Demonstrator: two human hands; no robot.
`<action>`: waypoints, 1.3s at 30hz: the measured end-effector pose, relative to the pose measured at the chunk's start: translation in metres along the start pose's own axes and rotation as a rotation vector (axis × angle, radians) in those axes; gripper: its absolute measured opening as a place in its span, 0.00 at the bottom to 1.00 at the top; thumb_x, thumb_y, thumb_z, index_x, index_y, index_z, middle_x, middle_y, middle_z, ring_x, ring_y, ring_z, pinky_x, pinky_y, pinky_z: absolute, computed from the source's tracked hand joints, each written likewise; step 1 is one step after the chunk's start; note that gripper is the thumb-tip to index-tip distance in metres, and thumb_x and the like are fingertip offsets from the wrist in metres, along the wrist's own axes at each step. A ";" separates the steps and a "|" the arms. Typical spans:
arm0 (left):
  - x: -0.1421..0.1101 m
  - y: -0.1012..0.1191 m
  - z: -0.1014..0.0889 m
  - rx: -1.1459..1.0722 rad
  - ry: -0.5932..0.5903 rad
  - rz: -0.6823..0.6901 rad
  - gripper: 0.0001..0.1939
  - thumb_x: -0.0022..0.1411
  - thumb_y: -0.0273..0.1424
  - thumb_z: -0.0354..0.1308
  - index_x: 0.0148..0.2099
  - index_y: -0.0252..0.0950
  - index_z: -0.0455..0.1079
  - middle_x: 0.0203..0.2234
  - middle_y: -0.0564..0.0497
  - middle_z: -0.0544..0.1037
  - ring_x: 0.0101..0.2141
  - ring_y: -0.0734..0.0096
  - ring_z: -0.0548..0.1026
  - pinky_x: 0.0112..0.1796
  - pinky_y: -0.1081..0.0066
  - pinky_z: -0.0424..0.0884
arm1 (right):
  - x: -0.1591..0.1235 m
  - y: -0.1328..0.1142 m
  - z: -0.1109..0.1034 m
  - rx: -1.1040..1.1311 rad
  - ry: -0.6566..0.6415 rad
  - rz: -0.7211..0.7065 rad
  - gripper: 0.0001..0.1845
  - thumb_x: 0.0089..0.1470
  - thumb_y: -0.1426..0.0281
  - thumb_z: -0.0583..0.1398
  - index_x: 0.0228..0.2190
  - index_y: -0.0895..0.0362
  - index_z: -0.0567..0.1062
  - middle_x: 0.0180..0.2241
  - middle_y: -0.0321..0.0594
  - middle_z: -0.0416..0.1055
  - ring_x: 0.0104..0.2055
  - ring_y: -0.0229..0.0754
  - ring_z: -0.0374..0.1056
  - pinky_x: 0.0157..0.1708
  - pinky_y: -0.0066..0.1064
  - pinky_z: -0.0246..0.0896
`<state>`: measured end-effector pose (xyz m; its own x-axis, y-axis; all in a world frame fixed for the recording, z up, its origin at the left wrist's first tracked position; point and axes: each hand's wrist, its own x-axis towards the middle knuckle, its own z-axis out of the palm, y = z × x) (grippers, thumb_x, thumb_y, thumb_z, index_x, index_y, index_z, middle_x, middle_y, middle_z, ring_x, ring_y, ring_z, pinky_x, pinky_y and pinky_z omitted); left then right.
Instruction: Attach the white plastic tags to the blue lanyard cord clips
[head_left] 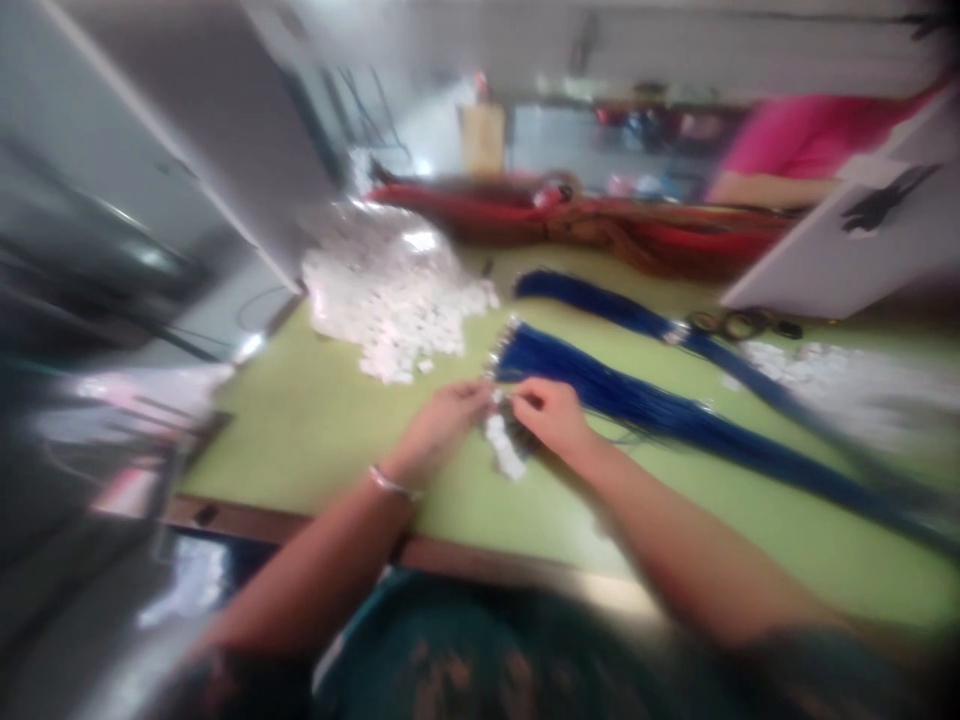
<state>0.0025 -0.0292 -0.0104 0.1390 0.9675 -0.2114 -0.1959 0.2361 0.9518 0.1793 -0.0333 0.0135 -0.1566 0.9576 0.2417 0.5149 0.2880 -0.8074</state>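
White pieces (504, 448) show between the left hand (448, 418) and right hand (556, 412), at the green table (277, 430); blur hides whether the fingers clamp anything. Just beyond lies a blue wire bundle (637, 385), then a heap of white parts (405, 325).

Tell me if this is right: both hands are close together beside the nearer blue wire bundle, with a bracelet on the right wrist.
Wrong side: the head view shows the bracelet on the left wrist. The left hand and right hand are indeed close together beside the nearer blue wire bundle.
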 end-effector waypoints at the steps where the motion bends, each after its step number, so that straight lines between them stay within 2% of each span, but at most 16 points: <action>1: 0.000 0.000 0.001 -0.006 0.004 -0.010 0.10 0.52 0.33 0.67 0.35 0.32 0.77 0.26 0.48 0.77 0.26 0.76 0.72 0.31 0.74 0.70 | -0.001 0.000 0.001 -0.024 -0.001 -0.010 0.06 0.47 0.72 0.58 0.24 0.57 0.76 0.23 0.35 0.75 0.25 0.36 0.66 0.27 0.25 0.58; 7: -0.002 0.002 0.005 0.038 0.030 0.000 0.09 0.52 0.32 0.66 0.34 0.32 0.76 0.25 0.49 0.77 0.26 0.75 0.72 0.31 0.73 0.70 | -0.004 -0.001 0.001 -0.233 -0.016 -0.067 0.07 0.48 0.70 0.58 0.21 0.55 0.74 0.21 0.34 0.72 0.23 0.35 0.63 0.25 0.26 0.51; 11: -0.005 0.004 0.007 0.201 0.026 0.055 0.08 0.51 0.31 0.66 0.34 0.33 0.77 0.24 0.49 0.77 0.26 0.74 0.72 0.30 0.73 0.70 | -0.004 -0.003 0.000 -0.347 -0.060 -0.073 0.07 0.48 0.70 0.58 0.21 0.55 0.74 0.20 0.35 0.72 0.23 0.36 0.61 0.24 0.28 0.47; 16: -0.007 0.004 0.010 0.321 0.021 0.087 0.08 0.52 0.32 0.64 0.35 0.34 0.78 0.23 0.50 0.77 0.25 0.73 0.72 0.29 0.72 0.70 | -0.003 0.001 -0.002 -0.249 -0.089 -0.080 0.08 0.49 0.69 0.58 0.23 0.56 0.75 0.22 0.36 0.74 0.23 0.35 0.62 0.25 0.26 0.49; 19: -0.006 0.002 0.010 0.317 0.057 0.082 0.09 0.51 0.32 0.64 0.35 0.33 0.77 0.23 0.50 0.78 0.26 0.72 0.73 0.30 0.72 0.70 | -0.001 0.002 -0.005 -0.171 -0.112 -0.023 0.08 0.48 0.71 0.58 0.21 0.58 0.75 0.20 0.35 0.72 0.22 0.34 0.61 0.25 0.25 0.51; 24: -0.006 -0.001 0.010 0.373 0.068 0.078 0.09 0.52 0.33 0.64 0.33 0.33 0.77 0.23 0.49 0.78 0.25 0.72 0.73 0.30 0.72 0.71 | 0.002 0.002 -0.007 -0.205 -0.211 -0.030 0.09 0.47 0.73 0.57 0.18 0.59 0.73 0.18 0.33 0.69 0.21 0.32 0.57 0.23 0.25 0.47; 27: -0.008 -0.002 0.012 0.435 0.031 0.079 0.09 0.53 0.34 0.62 0.32 0.33 0.76 0.22 0.49 0.77 0.24 0.72 0.73 0.29 0.72 0.71 | 0.002 0.003 -0.010 -0.221 -0.246 -0.030 0.09 0.47 0.74 0.58 0.19 0.59 0.73 0.17 0.33 0.67 0.21 0.33 0.57 0.23 0.25 0.46; 30: -0.009 -0.003 0.013 0.474 -0.018 0.061 0.09 0.54 0.35 0.62 0.33 0.33 0.76 0.21 0.50 0.77 0.23 0.72 0.73 0.28 0.73 0.71 | 0.008 0.004 -0.021 -0.232 -0.346 -0.024 0.06 0.46 0.75 0.59 0.21 0.58 0.75 0.20 0.33 0.70 0.23 0.34 0.61 0.24 0.25 0.51; 33: -0.011 -0.004 0.013 0.511 -0.093 0.027 0.10 0.54 0.36 0.61 0.34 0.34 0.76 0.20 0.50 0.76 0.22 0.72 0.73 0.26 0.73 0.70 | 0.022 0.004 -0.029 -0.320 -0.243 -0.080 0.08 0.49 0.75 0.58 0.28 0.57 0.78 0.31 0.38 0.76 0.32 0.38 0.68 0.34 0.27 0.59; 35: -0.013 -0.004 0.013 0.545 -0.166 0.008 0.11 0.55 0.37 0.61 0.34 0.34 0.76 0.20 0.50 0.77 0.22 0.72 0.74 0.25 0.73 0.69 | 0.034 0.006 -0.027 -0.428 -0.189 -0.157 0.11 0.52 0.75 0.57 0.35 0.57 0.79 0.39 0.41 0.75 0.40 0.41 0.69 0.41 0.30 0.60; 37: -0.017 -0.003 0.012 0.583 -0.254 -0.003 0.11 0.55 0.37 0.60 0.35 0.35 0.77 0.21 0.50 0.78 0.23 0.72 0.74 0.25 0.74 0.68 | 0.045 0.007 -0.019 -0.550 -0.259 -0.220 0.12 0.53 0.73 0.59 0.40 0.56 0.77 0.42 0.43 0.74 0.44 0.44 0.67 0.45 0.33 0.59; 39: -0.022 -0.002 0.012 0.626 -0.353 0.004 0.11 0.56 0.38 0.59 0.37 0.37 0.77 0.23 0.50 0.79 0.24 0.72 0.74 0.25 0.74 0.67 | 0.052 0.007 -0.008 -0.659 -0.346 -0.235 0.10 0.53 0.70 0.60 0.38 0.57 0.77 0.40 0.45 0.73 0.43 0.45 0.66 0.44 0.35 0.58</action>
<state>0.0111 -0.0517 -0.0052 0.4656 0.8561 -0.2241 0.3817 0.0341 0.9236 0.1815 0.0189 0.0247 -0.5217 0.8475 0.0972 0.8133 0.5286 -0.2432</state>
